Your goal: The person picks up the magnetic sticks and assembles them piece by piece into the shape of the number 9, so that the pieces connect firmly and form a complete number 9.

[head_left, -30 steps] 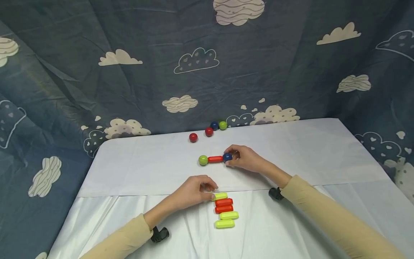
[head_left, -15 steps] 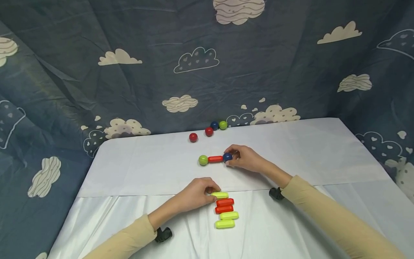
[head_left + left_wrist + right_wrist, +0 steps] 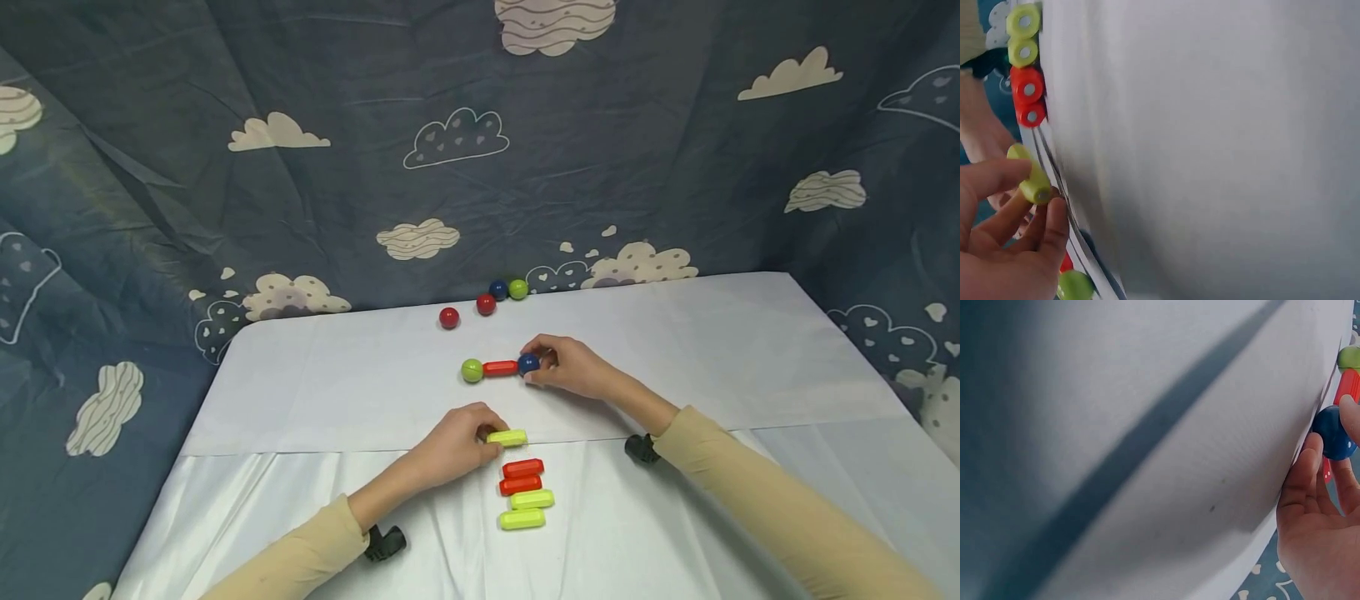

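Observation:
My left hand (image 3: 455, 447) pinches a yellow-green magnetic rod (image 3: 508, 437) between thumb and fingers. In the left wrist view a grey disc shows at the end of this rod (image 3: 1035, 184). My right hand (image 3: 572, 367) holds a blue ball (image 3: 528, 364) with thumb and fingertips. That ball joins the right end of a red rod (image 3: 500, 368), whose left end meets a green ball (image 3: 472, 371). Below my left hand lie two red rods (image 3: 522, 468) and two yellow-green rods (image 3: 532, 499), stacked in a loose column on the white cloth.
Along the back edge of the white-covered table (image 3: 675, 350) sit two red balls (image 3: 449, 318), a blue ball (image 3: 498, 290) and a green ball (image 3: 518, 289). A dark cloud-print curtain (image 3: 337, 192) hangs right behind them.
My left hand has closed its fingers on the top yellow-green rod and moved it slightly up, away from the red rods. The right hand has stayed on the blue ball.

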Motion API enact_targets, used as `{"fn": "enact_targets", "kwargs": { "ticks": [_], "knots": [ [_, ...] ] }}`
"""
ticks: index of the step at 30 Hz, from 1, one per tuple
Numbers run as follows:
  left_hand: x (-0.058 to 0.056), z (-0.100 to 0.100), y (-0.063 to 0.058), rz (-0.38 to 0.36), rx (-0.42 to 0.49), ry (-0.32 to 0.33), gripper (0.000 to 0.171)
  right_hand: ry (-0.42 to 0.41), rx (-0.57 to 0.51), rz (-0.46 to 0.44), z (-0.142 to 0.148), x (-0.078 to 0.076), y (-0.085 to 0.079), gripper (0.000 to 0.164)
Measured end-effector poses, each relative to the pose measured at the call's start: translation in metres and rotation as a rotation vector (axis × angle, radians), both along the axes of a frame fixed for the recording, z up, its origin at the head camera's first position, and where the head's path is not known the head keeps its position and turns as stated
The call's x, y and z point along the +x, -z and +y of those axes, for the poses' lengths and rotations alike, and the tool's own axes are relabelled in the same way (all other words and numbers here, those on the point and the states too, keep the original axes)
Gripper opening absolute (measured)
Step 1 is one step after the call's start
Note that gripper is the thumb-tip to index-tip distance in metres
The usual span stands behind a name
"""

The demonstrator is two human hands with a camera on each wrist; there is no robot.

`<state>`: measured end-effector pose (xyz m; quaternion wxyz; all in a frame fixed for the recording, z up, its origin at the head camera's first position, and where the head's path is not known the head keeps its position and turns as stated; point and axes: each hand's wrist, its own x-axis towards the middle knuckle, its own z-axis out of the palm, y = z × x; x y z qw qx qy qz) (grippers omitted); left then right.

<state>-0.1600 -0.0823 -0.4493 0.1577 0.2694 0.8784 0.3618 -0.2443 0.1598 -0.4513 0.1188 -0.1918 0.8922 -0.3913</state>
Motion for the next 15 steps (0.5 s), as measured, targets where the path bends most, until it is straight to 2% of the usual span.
{"fn": "enact_targets", "kwargs": {
  "ticks": [3,9,15],
  "knots": [
    [-0.005,-0.005,-0.001,-0.076,0.076,-0.111,0.02,0.007,0.006,-0.005,0.0,-0.001,0.001,0.039],
    [-0.014,-0.014,-0.002,-0.318,0.243,-0.347,0.025,-0.01,0.002,0.007,0.001,-0.001,0.001,0.039],
    [-0.02,-0.019,-0.004,-0.445,0.336,-0.457,0.027,-0.017,-0.004,0.013,0.0,0.0,0.0,0.039]
  ]
}}
